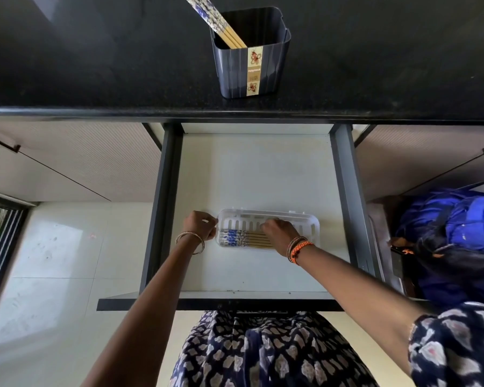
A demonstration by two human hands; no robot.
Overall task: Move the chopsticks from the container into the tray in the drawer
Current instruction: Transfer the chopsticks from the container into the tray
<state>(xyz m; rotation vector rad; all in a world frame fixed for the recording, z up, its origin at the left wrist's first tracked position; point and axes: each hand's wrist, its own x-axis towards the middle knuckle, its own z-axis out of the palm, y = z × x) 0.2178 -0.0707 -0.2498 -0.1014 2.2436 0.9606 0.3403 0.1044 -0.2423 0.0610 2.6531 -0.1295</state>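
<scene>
Open drawer under the desk front edge, white tray near its front, chopsticks lying flat inside, left hand fingers curled on the tray's left end, right hand fingers bent over the chopsticks, grip unclear, more chopsticks leaning in the dark container on the desk.

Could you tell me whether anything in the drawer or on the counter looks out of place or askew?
Nothing stands out. The chopsticks in the tray lie side by side in the white tray, and the rest lean in the upright container.
</scene>
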